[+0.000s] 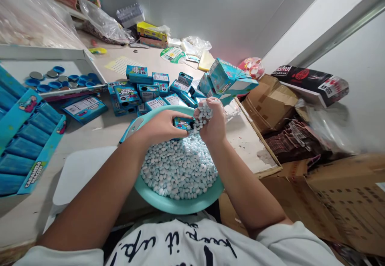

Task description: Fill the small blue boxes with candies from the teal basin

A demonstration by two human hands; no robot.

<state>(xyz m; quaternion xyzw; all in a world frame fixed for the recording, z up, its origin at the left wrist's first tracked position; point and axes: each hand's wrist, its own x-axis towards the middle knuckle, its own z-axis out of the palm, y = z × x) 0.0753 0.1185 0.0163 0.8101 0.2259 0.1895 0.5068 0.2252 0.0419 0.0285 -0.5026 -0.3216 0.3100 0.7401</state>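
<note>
A turquoise basin (177,208) in front of me is filled with small white and pale blue candies (180,169). Over its far side, my left hand (161,127) grips a small blue candy box (182,123) between thumb and fingers, its opening turned to the right. My right hand (212,119) is curled around a heap of the candies, right beside the box's open end. Some candies spill between the hand and the box. Beyond the basin's far rim lies a pile of similar small blue boxes (155,91).
At the left, a blue display carton (39,149) holds rows of blue boxes. Behind it, a white tray (87,63) contains several blue caps. A white lid (80,169) lies left of the basin. Larger blue cartons (230,77) and brown cardboard boxes (269,101) stand to the right.
</note>
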